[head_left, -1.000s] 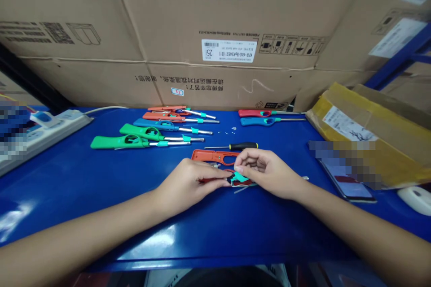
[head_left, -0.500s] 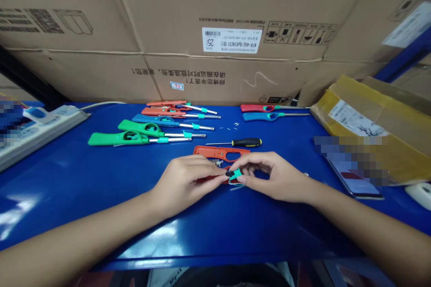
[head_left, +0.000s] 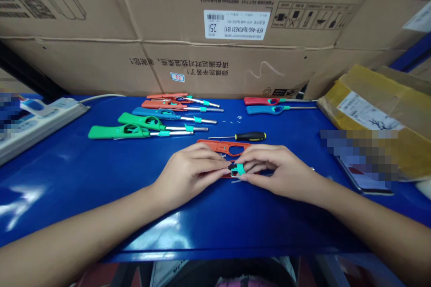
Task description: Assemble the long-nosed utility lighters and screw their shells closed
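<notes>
My left hand [head_left: 188,171] pinches a small black part [head_left: 231,167] between thumb and fingertips. Against it sits a teal plastic trigger [head_left: 240,169], gripped by the thumb and fingers of my right hand [head_left: 284,171]. A thin pale wire shows below the two parts. Just beyond my fingers lies one orange lighter casing half [head_left: 217,145]; a second orange piece is mostly hidden under my hands. Farther back rests a black and yellow screwdriver [head_left: 251,136], its shaft pointing left.
Several stick lighters lie at the back left, including a green lighter [head_left: 107,132]. A red lighter [head_left: 259,101] and a blue lighter [head_left: 262,110] lie at the back right. A power strip [head_left: 63,112] flanks the left, a phone [head_left: 365,179] and an opened carton [head_left: 357,94] the right.
The camera view has tilted down slightly. My hands stay together on the black part and the teal trigger, which have turned a little between my fingers.
</notes>
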{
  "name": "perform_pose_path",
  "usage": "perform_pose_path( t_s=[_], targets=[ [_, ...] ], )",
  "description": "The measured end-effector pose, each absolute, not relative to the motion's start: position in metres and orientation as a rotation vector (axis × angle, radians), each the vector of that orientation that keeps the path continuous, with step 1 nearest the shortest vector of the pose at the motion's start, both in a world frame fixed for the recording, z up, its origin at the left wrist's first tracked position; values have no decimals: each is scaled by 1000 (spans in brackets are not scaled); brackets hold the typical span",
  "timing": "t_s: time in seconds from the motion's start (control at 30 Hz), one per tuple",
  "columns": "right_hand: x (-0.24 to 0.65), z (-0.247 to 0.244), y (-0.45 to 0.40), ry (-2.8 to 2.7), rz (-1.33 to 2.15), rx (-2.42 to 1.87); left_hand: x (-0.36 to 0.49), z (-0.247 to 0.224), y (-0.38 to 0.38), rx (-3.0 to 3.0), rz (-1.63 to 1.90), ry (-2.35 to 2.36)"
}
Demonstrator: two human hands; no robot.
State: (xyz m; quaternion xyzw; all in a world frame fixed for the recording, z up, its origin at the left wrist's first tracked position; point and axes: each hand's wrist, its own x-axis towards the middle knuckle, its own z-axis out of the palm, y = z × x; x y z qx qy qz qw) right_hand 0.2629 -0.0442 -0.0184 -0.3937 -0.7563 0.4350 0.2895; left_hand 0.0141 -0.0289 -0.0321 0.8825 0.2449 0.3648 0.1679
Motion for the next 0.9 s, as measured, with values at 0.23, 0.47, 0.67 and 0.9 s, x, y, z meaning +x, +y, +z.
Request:
perform_pose_path(
  t_s=[0.23, 0.47, 0.67, 0.9],
  targets=[
    [265, -23, -40, -2075, 1033, -1020, 11, -24, -27, 2638, 864, 745],
    [264, -21, -38, -2124, 912, -1015, 5, -16, -25, 2781, 708, 770],
    [263, -19, -37, -2153, 903, -1012, 0, -14, -22, 2833, 626, 820],
    [265, -17, -35, -2202, 816, -1001, -5, -10, -19, 2950, 520, 871]
  ],
)
